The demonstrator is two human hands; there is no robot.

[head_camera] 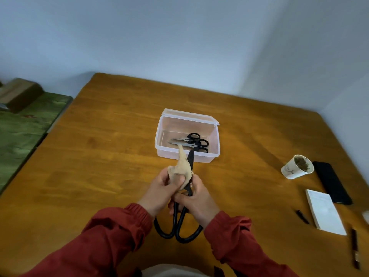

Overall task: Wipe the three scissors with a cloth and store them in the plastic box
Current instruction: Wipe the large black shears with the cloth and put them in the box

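Observation:
A large pair of black scissors (179, 222) is held above the wooden table (103, 156), blades pointing away toward the box. My right hand (197, 202) grips it just above the big loop handles. My left hand (159, 192) holds a beige cloth (180, 170) bunched against the blades, hiding most of them. The clear plastic box (165, 152) stands open just beyond the hands. Two smaller black-handled scissors (191, 142) lie inside it, side by side.
At the right of the table are a paper cup (295, 166) with dark contents, a black phone (331, 181), a white notepad (325, 212) and two pens (302, 216). A green-covered surface (24, 128) with a cardboard box adjoins the table on the left.

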